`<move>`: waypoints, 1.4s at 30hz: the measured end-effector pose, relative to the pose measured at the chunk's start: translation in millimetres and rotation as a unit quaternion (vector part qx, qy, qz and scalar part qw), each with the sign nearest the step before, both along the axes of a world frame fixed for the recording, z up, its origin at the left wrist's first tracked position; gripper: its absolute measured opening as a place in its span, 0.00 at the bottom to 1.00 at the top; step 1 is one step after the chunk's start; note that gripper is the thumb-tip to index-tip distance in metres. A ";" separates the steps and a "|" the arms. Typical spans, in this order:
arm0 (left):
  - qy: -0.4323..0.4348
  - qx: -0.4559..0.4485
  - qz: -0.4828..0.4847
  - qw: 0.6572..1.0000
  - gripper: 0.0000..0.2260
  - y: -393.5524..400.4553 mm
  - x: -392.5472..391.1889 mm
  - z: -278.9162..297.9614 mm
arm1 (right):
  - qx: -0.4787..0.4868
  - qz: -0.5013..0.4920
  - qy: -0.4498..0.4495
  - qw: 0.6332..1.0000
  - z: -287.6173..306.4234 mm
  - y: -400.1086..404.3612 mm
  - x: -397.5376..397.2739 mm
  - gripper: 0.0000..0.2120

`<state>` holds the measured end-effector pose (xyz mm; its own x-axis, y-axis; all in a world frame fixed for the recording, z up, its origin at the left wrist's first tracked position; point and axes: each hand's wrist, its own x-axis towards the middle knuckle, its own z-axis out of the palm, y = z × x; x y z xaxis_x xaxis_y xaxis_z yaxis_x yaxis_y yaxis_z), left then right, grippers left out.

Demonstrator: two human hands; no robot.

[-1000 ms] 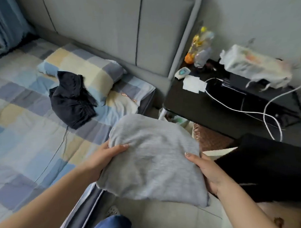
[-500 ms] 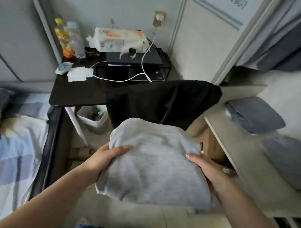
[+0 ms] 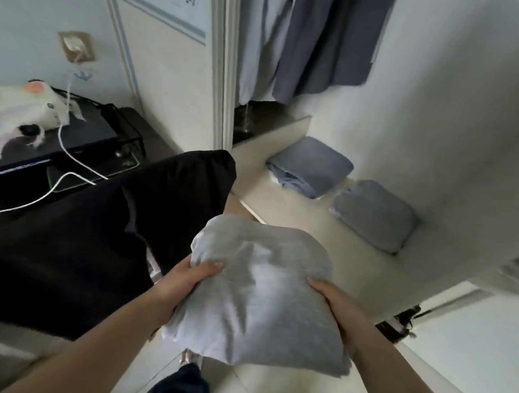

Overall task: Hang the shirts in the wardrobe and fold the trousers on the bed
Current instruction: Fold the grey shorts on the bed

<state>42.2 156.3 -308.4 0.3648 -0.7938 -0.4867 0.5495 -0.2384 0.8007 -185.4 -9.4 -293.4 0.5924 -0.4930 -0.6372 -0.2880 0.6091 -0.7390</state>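
A folded light grey garment (image 3: 258,293) is held in the air in front of me, just short of the wardrobe shelf (image 3: 284,206). My left hand (image 3: 187,282) grips its left edge with the thumb on top. My right hand (image 3: 334,304) grips its right edge the same way. Two folded blue-grey garments (image 3: 311,165) (image 3: 374,213) lie on the shelf. Shirts (image 3: 325,42) in grey and pale blue hang above the shelf inside the open wardrobe. The bed is out of view.
A black garment (image 3: 104,235) drapes over something at my left, close to the shelf's front corner. Behind it stands a dark side table (image 3: 142,136) with a black device, white cables and a white packet. The wardrobe's door frame (image 3: 224,68) rises at centre.
My view has swung right from the bed to the wardrobe. The grey folded garment has travelled with both hands toward the shelf; the grip is unchanged.
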 end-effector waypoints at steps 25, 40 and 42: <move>0.054 0.040 -0.297 0.953 0.21 -411.0 99.9 -42.3 | 0.026 -0.424 -0.039 0.904 -26.1 -236.4 66.2 0.20; -0.030 -0.002 -0.367 0.930 0.22 -673.8 13.9 -91.4 | -0.231 -0.427 0.138 0.864 -77.8 -493.7 -14.0 0.14; -0.033 0.010 -0.368 0.929 0.24 -696.4 3.0 -117.0 | -0.249 -0.436 0.171 0.848 -99.0 -514.3 -21.2 0.10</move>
